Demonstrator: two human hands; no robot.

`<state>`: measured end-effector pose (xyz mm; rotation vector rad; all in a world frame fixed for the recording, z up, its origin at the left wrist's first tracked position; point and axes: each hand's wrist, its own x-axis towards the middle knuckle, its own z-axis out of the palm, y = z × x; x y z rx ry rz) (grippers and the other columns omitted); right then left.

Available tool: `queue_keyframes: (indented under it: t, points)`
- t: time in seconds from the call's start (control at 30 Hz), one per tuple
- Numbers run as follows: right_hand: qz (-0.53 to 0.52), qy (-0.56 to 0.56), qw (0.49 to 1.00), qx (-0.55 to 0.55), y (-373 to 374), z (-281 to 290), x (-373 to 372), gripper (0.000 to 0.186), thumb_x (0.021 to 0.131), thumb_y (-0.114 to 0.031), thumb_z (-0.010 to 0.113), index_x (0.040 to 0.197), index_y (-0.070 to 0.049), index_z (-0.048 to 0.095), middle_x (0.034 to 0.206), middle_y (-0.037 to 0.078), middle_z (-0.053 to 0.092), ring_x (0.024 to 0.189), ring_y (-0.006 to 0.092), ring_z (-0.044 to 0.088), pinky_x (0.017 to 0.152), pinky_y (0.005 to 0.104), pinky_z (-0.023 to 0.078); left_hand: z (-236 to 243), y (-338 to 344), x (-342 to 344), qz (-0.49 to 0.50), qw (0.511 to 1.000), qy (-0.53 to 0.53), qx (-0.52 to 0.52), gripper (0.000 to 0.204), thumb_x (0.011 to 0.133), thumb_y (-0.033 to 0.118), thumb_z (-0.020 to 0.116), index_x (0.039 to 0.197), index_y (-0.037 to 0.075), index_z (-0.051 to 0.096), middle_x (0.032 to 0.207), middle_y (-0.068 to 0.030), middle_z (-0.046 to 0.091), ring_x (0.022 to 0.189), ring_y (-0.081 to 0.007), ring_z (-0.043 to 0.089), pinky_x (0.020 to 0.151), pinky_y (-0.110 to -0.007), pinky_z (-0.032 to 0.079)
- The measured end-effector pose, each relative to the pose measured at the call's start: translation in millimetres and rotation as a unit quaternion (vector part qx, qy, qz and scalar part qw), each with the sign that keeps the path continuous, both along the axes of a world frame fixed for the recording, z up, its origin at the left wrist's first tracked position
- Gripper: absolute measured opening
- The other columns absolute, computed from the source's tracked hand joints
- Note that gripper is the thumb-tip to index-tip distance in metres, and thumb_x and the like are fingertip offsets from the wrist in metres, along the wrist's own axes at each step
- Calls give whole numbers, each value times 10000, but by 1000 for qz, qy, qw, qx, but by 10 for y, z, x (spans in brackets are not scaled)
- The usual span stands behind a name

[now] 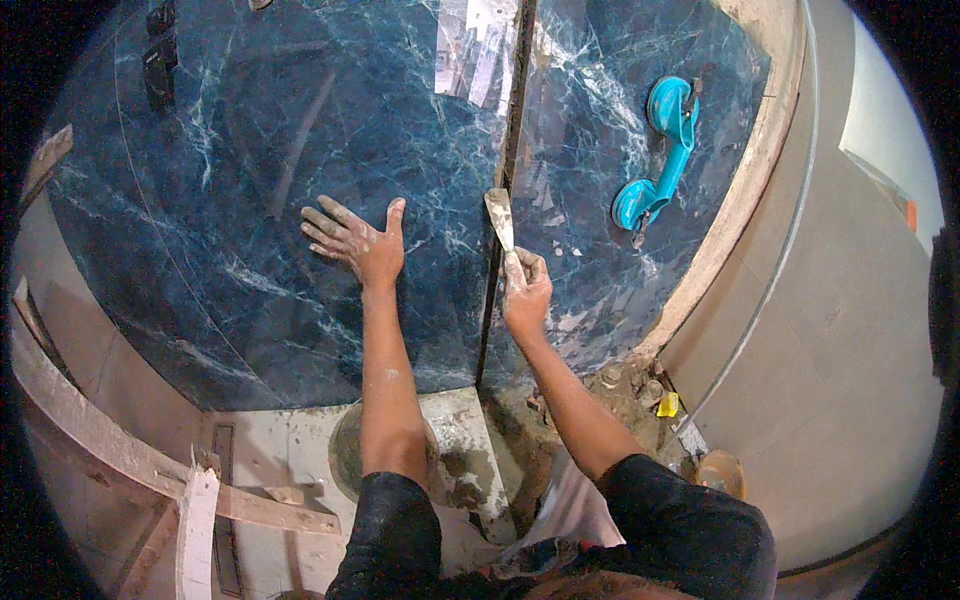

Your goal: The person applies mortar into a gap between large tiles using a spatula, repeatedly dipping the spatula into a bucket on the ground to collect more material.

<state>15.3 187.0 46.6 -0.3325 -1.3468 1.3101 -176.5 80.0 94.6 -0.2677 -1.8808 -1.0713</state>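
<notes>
Two big dark blue marble-patterned slabs fill the upper half of the frame: the left slab point(250, 200) spreads across the upper left and centre, and the right slab point(590, 150) takes the upper right, the two parted by a narrow dark joint point(505, 200) running from the top centre downward. Along the right slab's outer edge curves a pale stone border point(745, 190), and beyond it, on the right side of the frame, lies a grey floor point(830, 350). Below the slabs, at lower centre, sits a rough patch of grey mortar and rubble point(600, 390). A turquoise double suction-cup lifter point(660, 150) stands on the right slab in the upper right. The left hand point(358, 240) lies flat on the left slab just left of centre, fingers spread wide, dusted with grey. The right hand point(525, 290) is closed around the handle of a putty knife point(500, 215), whose pale blade points up along the joint at the centre. A small yellow piece point(667, 404) lies in the rubble at lower right
</notes>
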Motion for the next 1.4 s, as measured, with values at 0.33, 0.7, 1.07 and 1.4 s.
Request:
queue_keyframes:
  t: [0.33,0.7,1.07,1.4]
  points:
    - [-38,42,997,59,219,492,-316,193,976,-136,630,1098,12,608,779,8,616,591,56,509,512,219,401,20,17,28,3,1000,1,-9,1199,803,786,553,1555,-21,83,1588,-346,3,1466,-537,2,1137,-694,87]
    - [-31,55,993,99,182,1107,-71,224,962,-144,648,1118,14,621,927,69,665,800,125,613,730,275,502,-9,-11,8,8,1000,4,-14,1202,808,786,545,1557,-21,65,1587,-350,-2,1467,-538,-7,1138,-693,69]
    - [-124,-28,979,159,340,310,241,259,942,-106,645,1162,20,593,1056,115,663,974,186,623,889,322,491,20,21,35,-6,1000,6,0,1203,810,780,554,1558,-21,59,1592,-337,-14,1467,-535,-10,1134,-698,79]
    - [-180,-34,968,172,84,236,0,276,949,-107,631,1186,20,573,1054,157,664,956,252,652,870,359,509,-9,4,6,6,1000,3,-14,1206,809,778,558,1555,-29,61,1591,-339,-26,1466,-537,-10,1129,-703,88]
